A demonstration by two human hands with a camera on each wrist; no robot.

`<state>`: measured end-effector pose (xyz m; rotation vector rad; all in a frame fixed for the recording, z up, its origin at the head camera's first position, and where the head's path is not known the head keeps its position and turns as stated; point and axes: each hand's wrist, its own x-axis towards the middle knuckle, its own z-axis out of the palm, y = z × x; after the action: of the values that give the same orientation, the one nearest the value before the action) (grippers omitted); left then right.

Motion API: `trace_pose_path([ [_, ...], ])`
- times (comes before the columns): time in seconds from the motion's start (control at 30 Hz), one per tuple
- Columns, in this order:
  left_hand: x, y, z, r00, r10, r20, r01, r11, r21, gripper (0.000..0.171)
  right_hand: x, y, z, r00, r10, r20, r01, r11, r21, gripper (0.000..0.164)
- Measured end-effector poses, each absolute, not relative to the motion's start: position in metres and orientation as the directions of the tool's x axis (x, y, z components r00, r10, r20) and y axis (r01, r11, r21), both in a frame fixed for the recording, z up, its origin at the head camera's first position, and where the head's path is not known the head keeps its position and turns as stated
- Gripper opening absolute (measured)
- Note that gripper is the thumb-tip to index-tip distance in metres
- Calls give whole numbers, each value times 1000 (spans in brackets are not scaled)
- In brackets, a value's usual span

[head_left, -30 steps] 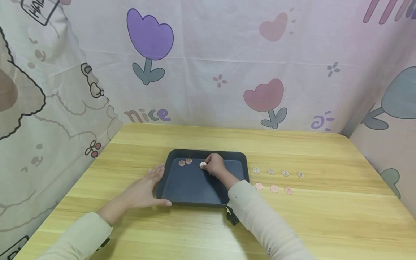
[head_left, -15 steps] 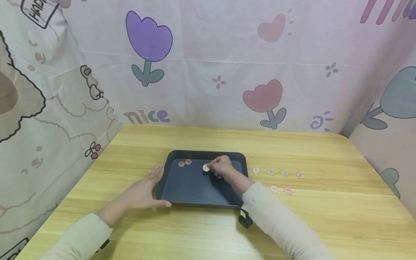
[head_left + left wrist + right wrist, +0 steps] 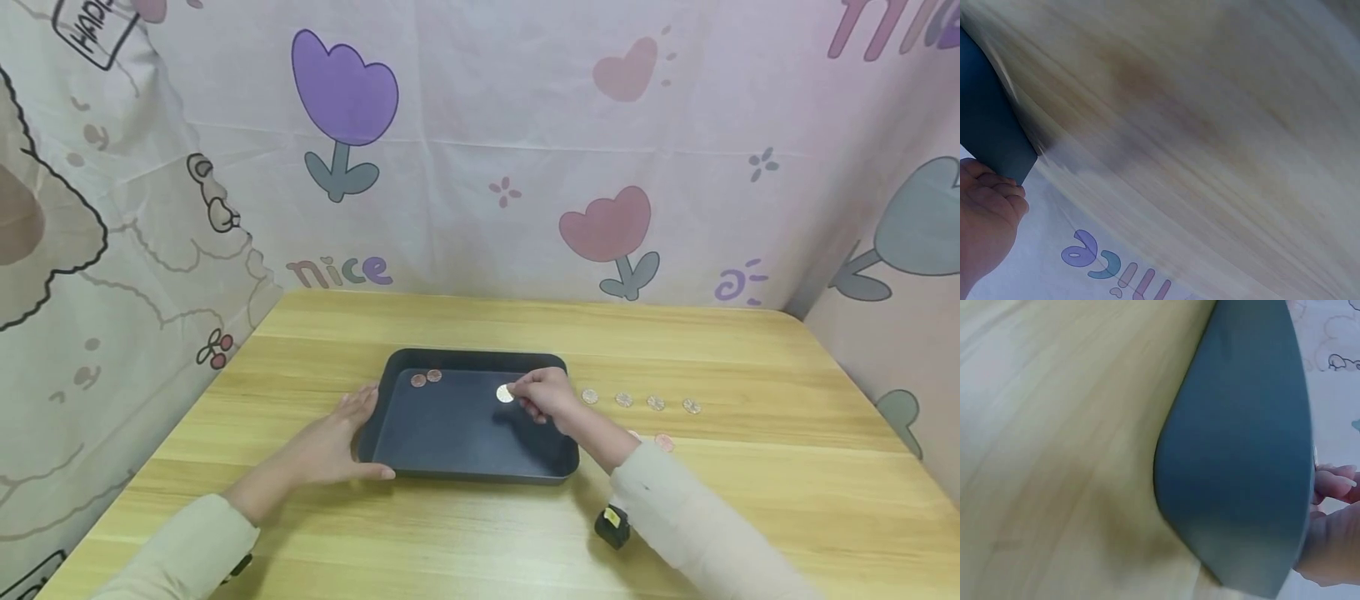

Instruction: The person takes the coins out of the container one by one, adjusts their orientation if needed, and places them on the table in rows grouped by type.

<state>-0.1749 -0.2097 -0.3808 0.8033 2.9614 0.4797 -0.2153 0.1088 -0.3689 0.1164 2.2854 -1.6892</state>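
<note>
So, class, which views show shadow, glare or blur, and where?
Head: a shadow in the tray below the right hand, pale glare on the table; left wrist: table grain smeared, printed lettering clearer; right wrist: table blurred, tray edges crisper.

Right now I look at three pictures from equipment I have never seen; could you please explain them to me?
There is no machine here, only a person's left hand and right hand. The wide picture comes from a camera on the head, looking forward and down. The other two come from cameras on the left and right wrists, so they show the dark tray and the wooden table from close by. The left hand rests against the tray's left side; the right hand pinches a shiny pale coin above the tray. Two copper-coloured coins lie inside, near the far left corner. On the table to the right lie four silvery coins in a row and, nearer, at least two reddish coins, one mostly hidden behind the right arm.
</note>
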Motion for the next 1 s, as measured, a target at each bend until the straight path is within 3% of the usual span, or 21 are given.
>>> trace_pose_path([
  [0.5,-175,-212,-383,-862,504,59,497,816,295,117,-206,168,-363,-950,-94,-298,263,275,-925,11],
  [1.0,-176,-211,-384,-866,497,48,487,820,301,118,-190,242,-363,-953,-63,-297,261,329,-907,15],
])
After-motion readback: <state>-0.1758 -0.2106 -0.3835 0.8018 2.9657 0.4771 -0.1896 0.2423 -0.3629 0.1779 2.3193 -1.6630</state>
